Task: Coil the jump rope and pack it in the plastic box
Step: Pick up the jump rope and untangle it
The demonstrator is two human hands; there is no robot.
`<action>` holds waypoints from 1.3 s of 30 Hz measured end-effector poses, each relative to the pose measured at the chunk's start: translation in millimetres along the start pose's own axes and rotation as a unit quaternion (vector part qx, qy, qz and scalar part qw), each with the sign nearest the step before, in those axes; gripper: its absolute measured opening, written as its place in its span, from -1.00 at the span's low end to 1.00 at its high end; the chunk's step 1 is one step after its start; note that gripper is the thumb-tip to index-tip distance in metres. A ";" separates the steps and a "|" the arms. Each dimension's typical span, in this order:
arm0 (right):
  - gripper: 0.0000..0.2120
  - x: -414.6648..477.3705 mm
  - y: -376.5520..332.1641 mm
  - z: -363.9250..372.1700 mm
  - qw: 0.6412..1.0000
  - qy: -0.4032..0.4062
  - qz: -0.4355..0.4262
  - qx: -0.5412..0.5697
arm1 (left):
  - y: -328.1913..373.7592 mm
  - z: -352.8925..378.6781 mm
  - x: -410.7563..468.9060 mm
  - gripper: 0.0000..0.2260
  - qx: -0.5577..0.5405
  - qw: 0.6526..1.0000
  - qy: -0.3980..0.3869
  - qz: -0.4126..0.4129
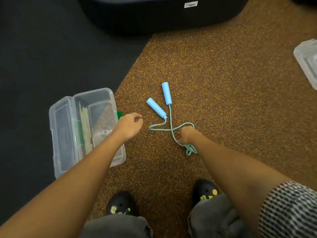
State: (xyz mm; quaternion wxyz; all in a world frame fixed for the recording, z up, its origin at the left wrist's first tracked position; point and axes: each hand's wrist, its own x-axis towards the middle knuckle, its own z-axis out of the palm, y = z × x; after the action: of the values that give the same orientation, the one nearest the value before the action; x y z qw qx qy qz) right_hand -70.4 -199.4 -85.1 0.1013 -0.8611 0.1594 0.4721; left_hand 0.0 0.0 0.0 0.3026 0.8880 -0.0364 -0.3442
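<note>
The jump rope (169,128) has a thin teal cord and two light-blue handles (157,108) lying side by side on the speckled brown floor. My right hand (186,134) is closed around a bunch of the cord, with loops sticking out below the fist. My left hand (131,123) hovers just left of the cord with fingers curled and nothing in it. The clear plastic box (104,93) lies open to the left, its lid folded out flat, partly hidden under my left forearm.
A second clear plastic container (307,60) sits at the right edge. A dark mat (51,57) covers the floor to the left, and a large black object (154,14) lies at the top. My two black shoes (120,203) stand at the bottom.
</note>
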 end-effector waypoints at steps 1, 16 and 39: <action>-0.50 -1.1 -0.6 5.4 0.999 -0.019 0.002 -0.041 | 0.4 -0.1 0.6 -0.69 -0.003 1.000 -0.007 -0.003; -0.74 -24.6 1.3 -8.7 0.997 0.053 -0.029 0.052 | 2.8 -7.5 -9.5 -0.71 -0.029 0.999 -0.005 0.030; -0.80 -143.1 -22.6 -106.7 0.732 0.084 -0.174 0.653 | 47.8 -35.9 -77.8 -0.89 -0.091 0.990 -0.016 0.103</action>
State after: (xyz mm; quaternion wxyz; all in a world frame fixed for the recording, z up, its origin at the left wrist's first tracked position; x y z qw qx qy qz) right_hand -50.8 -187.4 93.4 0.7056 -0.6315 0.2835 0.1515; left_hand -29.6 0.7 93.6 0.4157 0.8426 -0.1014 -0.3271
